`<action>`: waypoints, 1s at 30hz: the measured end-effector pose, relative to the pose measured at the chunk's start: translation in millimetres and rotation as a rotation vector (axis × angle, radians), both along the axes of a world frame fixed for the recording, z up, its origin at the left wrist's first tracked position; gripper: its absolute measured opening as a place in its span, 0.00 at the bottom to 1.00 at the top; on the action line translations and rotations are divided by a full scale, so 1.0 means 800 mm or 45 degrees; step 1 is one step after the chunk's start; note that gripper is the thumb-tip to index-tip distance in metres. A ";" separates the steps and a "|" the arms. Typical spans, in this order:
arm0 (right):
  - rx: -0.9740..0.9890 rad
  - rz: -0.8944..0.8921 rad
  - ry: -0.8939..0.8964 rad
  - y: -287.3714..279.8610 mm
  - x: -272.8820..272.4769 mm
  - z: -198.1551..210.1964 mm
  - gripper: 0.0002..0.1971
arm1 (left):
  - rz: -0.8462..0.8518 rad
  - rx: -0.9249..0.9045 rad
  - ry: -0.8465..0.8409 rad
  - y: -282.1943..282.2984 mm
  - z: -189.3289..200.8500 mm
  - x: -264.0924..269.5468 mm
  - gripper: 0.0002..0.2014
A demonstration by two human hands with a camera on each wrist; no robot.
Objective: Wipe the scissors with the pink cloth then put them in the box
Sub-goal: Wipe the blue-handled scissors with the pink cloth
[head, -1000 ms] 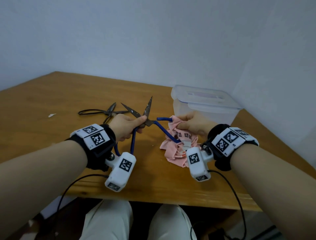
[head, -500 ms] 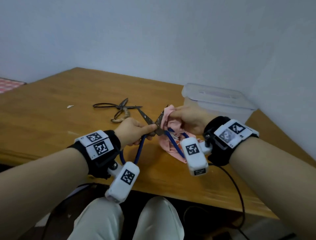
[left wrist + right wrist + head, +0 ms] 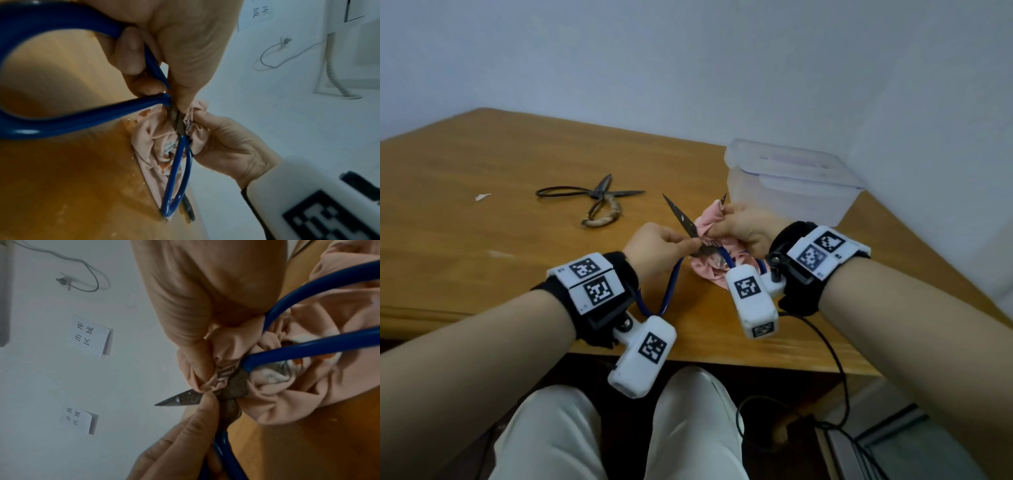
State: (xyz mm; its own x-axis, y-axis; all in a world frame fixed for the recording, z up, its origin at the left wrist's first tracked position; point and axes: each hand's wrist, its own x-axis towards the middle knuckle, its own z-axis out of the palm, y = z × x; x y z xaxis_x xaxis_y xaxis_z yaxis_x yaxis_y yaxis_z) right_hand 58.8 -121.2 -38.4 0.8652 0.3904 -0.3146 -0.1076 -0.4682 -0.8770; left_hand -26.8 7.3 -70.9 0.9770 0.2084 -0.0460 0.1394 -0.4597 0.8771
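Blue-handled scissors (image 3: 680, 216) are held above the table with the blades spread open. My left hand (image 3: 692, 245) pinches them at the pivot, thumb on top, and one blue loop (image 3: 82, 116) hangs below it. My right hand (image 3: 718, 220) grips the pink cloth (image 3: 708, 274) bunched around the right blade, whose tip pokes out above the fingers. The left blade (image 3: 179, 400) is bare. In the right wrist view the cloth (image 3: 287, 386) folds round the pivot. The translucent box (image 3: 791, 186) stands behind my right hand with its lid on.
A second pair of dark scissors (image 3: 599, 195) with a wrapped handle lies open on the wooden table (image 3: 482, 222) to the left. A small white scrap (image 3: 482, 197) lies farther left. White walls close in behind and to the right. Cables hang below the table edge.
My right hand lifted the pink cloth off the table and brought it onto the right blade, up toward the tip. My left hand kept its hold at the pivot.
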 end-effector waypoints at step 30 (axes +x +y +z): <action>-0.146 -0.099 -0.556 0.022 -0.020 -0.028 0.14 | 0.020 -0.081 -0.002 -0.002 -0.001 -0.015 0.16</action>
